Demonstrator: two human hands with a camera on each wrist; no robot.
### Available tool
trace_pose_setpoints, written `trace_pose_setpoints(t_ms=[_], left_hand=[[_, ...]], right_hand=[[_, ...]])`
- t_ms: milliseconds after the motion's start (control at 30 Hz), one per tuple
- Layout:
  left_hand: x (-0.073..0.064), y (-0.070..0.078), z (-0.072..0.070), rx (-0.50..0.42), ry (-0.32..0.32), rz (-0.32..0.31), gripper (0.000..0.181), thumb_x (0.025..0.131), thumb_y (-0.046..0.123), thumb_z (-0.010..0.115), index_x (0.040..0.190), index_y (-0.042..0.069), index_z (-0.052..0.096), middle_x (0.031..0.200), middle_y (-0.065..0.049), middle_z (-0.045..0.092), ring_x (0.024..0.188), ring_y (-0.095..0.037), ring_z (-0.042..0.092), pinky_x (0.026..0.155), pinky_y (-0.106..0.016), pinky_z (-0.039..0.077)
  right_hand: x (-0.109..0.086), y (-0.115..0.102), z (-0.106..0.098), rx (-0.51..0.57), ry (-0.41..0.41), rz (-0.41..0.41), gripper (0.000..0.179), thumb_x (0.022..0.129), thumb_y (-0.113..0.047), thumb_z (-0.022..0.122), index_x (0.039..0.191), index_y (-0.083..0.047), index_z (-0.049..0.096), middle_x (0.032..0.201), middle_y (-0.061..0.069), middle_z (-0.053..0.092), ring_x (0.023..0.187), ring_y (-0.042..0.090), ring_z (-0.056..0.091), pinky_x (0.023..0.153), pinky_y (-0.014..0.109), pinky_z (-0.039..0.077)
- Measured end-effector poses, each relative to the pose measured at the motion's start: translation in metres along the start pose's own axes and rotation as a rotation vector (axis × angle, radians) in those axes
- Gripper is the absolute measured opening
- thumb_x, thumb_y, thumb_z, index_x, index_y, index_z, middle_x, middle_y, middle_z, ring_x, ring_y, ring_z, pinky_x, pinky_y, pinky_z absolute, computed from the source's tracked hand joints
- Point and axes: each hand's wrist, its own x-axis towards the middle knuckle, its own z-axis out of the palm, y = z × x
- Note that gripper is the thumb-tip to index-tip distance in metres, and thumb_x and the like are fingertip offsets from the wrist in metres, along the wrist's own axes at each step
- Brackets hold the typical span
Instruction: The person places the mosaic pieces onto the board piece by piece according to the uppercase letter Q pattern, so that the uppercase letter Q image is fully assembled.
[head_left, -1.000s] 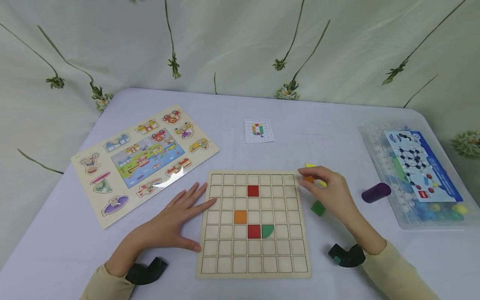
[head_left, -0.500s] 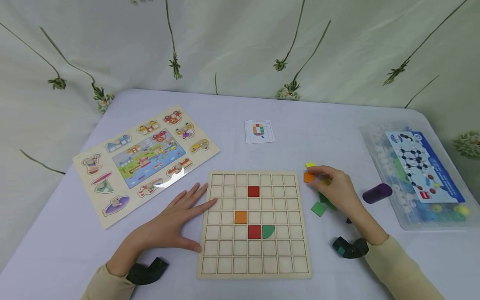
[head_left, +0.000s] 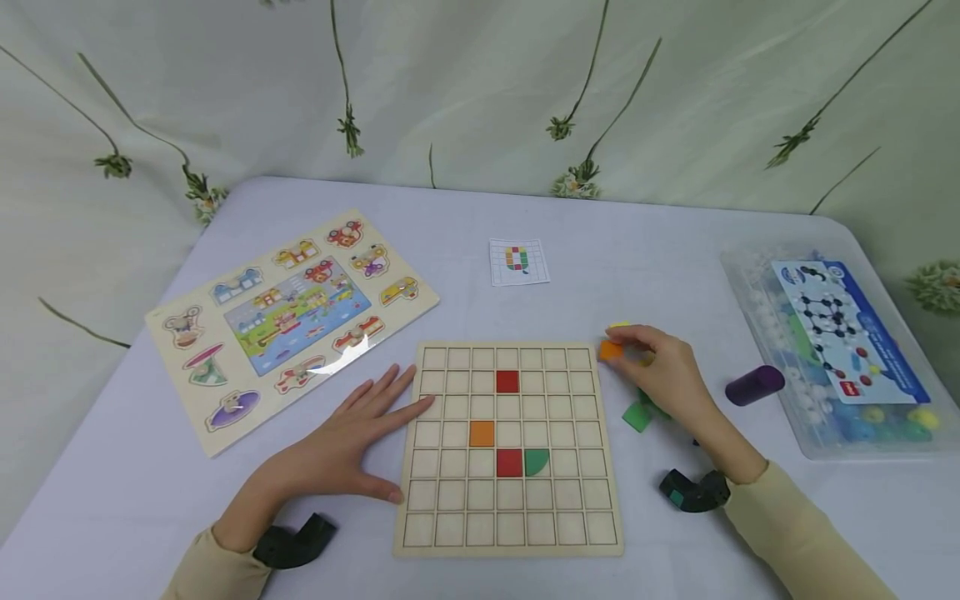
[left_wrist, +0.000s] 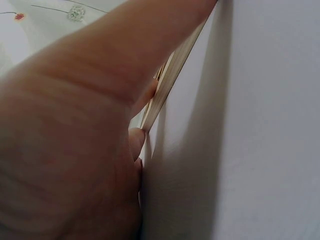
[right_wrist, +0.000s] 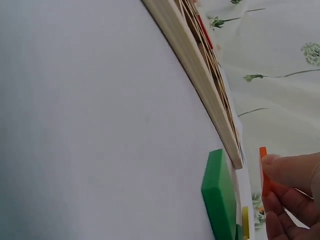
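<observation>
Head view: our right hand (head_left: 663,375) pinches an orange tile (head_left: 611,351) just off the grid board's (head_left: 510,517) top-right corner, left hand (head_left: 341,446) spread flat against its left edge.

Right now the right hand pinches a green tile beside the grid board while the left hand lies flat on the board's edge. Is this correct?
Not quite: the tile in the right hand is orange, not green, as the head view shows. The left hand does lie flat on the grid board edge.

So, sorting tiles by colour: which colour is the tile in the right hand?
Orange tile, pinched by the right hand; head view.
</observation>
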Motion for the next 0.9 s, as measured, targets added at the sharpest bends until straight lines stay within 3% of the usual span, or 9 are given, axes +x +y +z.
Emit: trace_pose_setpoints(t_ms=[300,600,733,900], left_hand=[[0.0,0.0,0.0,0.003,0.003,0.002,0.105,0.064,0.065,0.071,0.15,0.022,0.026,0.156,-0.007,-0.001,0.14,-0.027,-0.007,0.108,-0.045,-0.002],[0.001,0.0,0.0,-0.001,0.001,0.001,0.105,0.065,0.065,0.071,0.149,0.023,0.026,0.156,-0.007,-0.001,0.14,-0.027,-0.008,0.108,-0.045,-0.002],[0.001,-0.001,0.0,0.007,0.005,0.009,0.105,0.065,0.065,0.071,0.149,0.023,0.026,0.156,-0.008,-0.001,0.14,-0.027,-0.007,0.108,-0.043,-0.003],[0.0,-0.001,0.0,0.015,0.009,0.012,0.105,0.065,0.065,0.071,0.149,0.023,0.026,0.156,-0.008,-0.001,0.14,-0.028,-0.007,0.108,-0.044,-0.003]], right_hand=[[0.004,-0.031,0.009,0.124,0.007,-0.062,0.032,0.076,0.004,0.074,0.108,-0.001,0.069,0.103,0.007,0.068,0.093,0.021,0.059,0.082,0.04,0.046],[0.002,-0.074,0.045,0.253,-0.143,-0.088,0.03,0.078,-0.004,0.075,0.107,-0.005,0.07,0.101,-0.002,0.067,0.092,0.018,0.059,0.08,0.036,0.049],[0.0,-0.084,0.06,0.313,-0.185,-0.085,0.029,0.078,-0.004,0.076,0.106,-0.006,0.07,0.101,-0.005,0.067,0.09,0.016,0.058,0.081,0.036,0.048],[-0.004,-0.091,0.077,0.307,-0.248,-0.076,0.028,0.078,-0.007,0.076,0.105,-0.009,0.071,0.101,-0.007,0.066,0.089,0.01,0.059,0.08,0.03,0.048]])
